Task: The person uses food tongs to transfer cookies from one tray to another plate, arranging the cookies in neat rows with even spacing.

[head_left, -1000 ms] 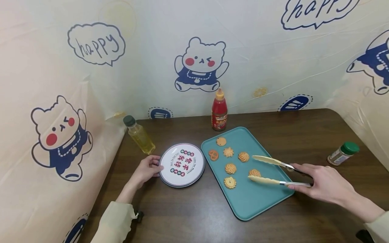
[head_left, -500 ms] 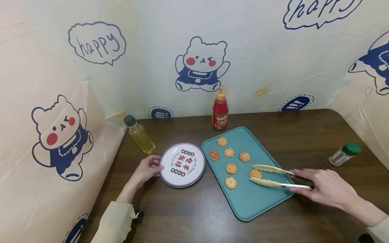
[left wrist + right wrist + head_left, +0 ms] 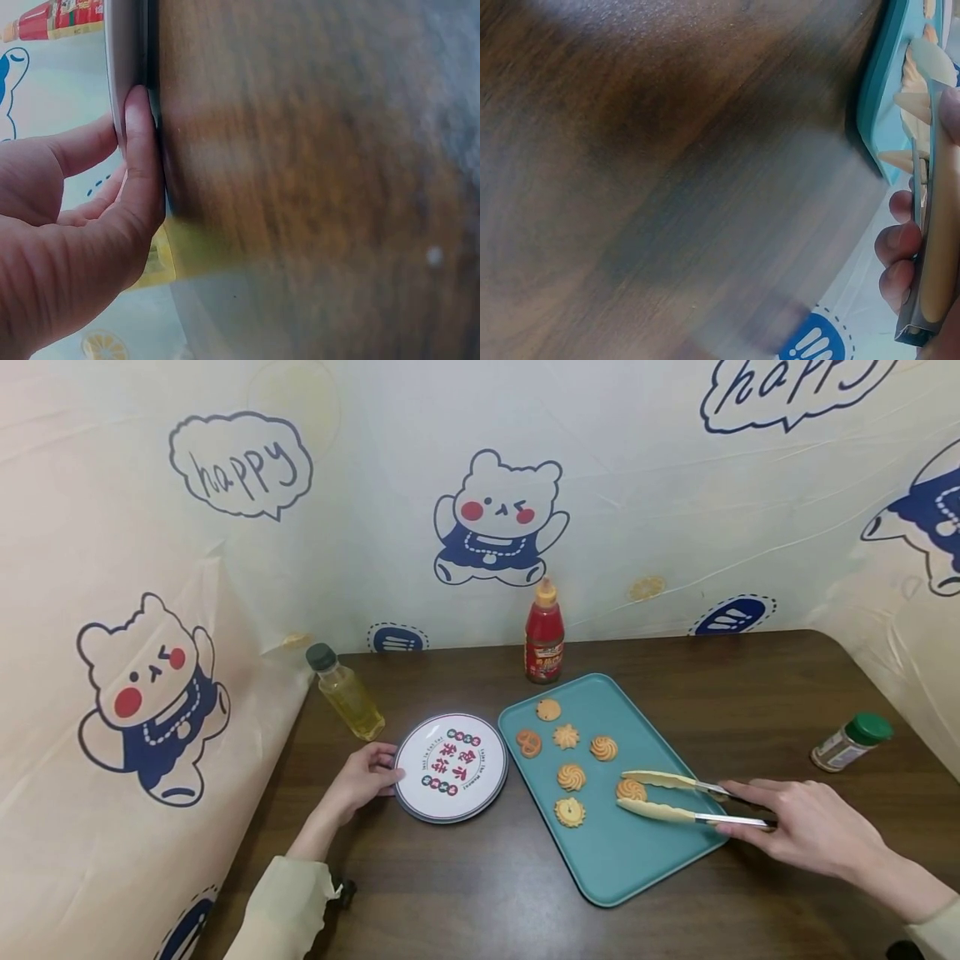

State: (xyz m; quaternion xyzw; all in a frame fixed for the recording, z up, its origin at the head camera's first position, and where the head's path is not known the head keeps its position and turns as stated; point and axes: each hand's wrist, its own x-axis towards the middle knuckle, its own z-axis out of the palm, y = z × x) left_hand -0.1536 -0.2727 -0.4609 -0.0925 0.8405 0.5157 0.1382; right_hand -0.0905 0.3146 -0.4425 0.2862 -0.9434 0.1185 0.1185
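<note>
In the head view my left hand (image 3: 367, 777) holds the left rim of a round white plate (image 3: 450, 768) with red printed characters, thumb over the edge. The left wrist view has the plate edge-on (image 3: 124, 60) with fingers at its rim. My right hand (image 3: 817, 822) grips a pair of tongs (image 3: 660, 811) with cream tips and metal arms. Those tips lie on either side of a swirled cookie (image 3: 631, 789) on a teal tray (image 3: 630, 868). The right wrist view catches fingers round the tongs' handle (image 3: 937, 240), close to the tray's corner.
Several other cookies (image 3: 571, 777) lie on the tray's left half. A red sauce bottle (image 3: 543, 643) stands behind it. An oil bottle (image 3: 351, 702) is behind the plate at left; a green-capped shaker (image 3: 851, 743) stands at right. Printed cloth (image 3: 360, 527) surrounds the wooden table (image 3: 487, 893).
The tongs' tips have come closer together, with the upper tip moving down beside the swirled cookie. My left hand and the plate have stayed put.
</note>
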